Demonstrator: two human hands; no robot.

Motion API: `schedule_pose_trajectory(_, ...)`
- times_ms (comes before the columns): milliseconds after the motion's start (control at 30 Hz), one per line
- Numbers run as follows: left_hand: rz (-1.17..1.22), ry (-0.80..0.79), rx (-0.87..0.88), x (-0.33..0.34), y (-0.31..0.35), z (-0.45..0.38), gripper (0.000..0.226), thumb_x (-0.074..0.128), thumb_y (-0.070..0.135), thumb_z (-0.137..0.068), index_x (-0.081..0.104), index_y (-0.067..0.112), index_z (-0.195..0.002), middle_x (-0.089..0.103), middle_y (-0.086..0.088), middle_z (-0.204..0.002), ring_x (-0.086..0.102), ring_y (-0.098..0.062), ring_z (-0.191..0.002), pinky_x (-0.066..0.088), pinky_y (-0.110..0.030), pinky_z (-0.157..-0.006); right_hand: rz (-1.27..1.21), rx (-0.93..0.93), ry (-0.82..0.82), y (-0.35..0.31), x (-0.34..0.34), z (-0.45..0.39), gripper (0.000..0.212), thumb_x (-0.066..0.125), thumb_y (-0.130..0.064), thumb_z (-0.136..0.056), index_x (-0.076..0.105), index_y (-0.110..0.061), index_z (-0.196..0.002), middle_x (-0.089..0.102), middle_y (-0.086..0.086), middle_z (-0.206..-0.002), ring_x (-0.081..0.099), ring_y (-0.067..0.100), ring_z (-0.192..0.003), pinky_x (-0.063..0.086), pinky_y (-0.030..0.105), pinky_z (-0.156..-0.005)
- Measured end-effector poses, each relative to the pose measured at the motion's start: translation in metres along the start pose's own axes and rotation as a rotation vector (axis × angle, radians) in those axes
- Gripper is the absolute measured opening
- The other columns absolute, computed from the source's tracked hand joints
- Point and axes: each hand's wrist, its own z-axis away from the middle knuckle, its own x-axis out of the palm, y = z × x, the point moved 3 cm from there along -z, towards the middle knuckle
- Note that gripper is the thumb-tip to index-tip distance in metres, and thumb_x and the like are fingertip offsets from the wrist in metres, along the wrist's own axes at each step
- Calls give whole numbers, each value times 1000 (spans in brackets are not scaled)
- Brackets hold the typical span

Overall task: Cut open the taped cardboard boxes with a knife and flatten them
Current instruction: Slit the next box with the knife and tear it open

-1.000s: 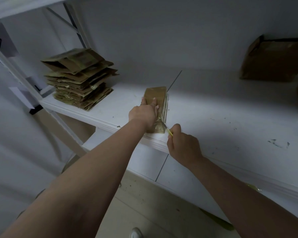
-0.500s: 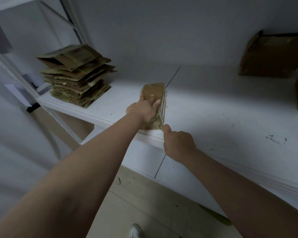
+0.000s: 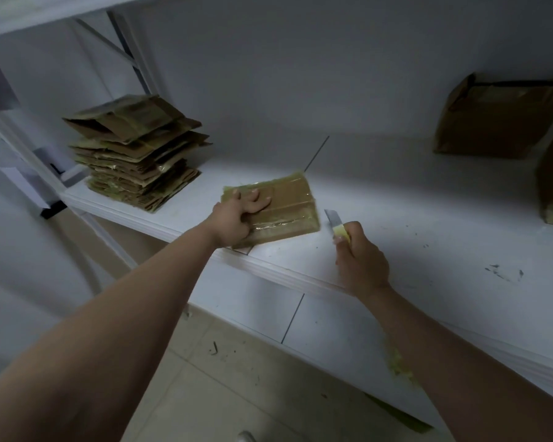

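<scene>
A small taped cardboard box lies flat on the white shelf, near its front edge, with its long side across my view. My left hand grips the box's left end, fingers spread on its top. My right hand holds a utility knife with a yellow handle just right of the box. The blade points up and away, clear of the cardboard.
A stack of flattened boxes sits at the shelf's left end beside the metal rack frame. Two uncut cardboard boxes stand at the back right. The floor below has bits of debris.
The box has been turned from lengthwise to crosswise under my left hand. My right hand has pulled the knife away from the box's near end, off to the right.
</scene>
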Motion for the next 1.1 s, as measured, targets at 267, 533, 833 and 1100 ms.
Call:
schedule_pose_trajectory(267,21,107,24,10,-2,-1,49,54,19,-97,42,33,-143,25,6,-158,5,-26,-149,7,-41,-120,213,-13,-44,-5,-1,-28,22,36,-31,-100,45,-20,-116,64,14,-96,58,38,-89,37,34,-68)
schedule_pose_trajectory(533,-90,123,11,15,-2,-6,46,47,22,-101,39,37,-144,24,9,-157,5,-25,-149,7,-44,-118,323,-160,-65,3,0,-40,17,36,-28,-98,46,-20,-108,52,6,-72,58,35,-76,36,32,-61)
schedule_pose_trajectory(833,-139,110,11,15,-2,-7,47,46,21,-101,37,36,-145,23,9,-158,7,-25,-149,11,-43,-118,516,-239,-56,5,-5,-29,15,35,-28,-99,45,-20,-105,58,3,-71,59,33,-70,29,29,-57)
schedule_pose_trajectory(1100,-247,17,39,-1,-2,-2,61,49,24,-100,20,30,-153,15,6,-161,11,-21,-149,24,-38,-114,307,-266,186,10,-10,-23,13,50,-20,-94,54,-9,-86,60,9,-64,55,32,-55,26,26,-51)
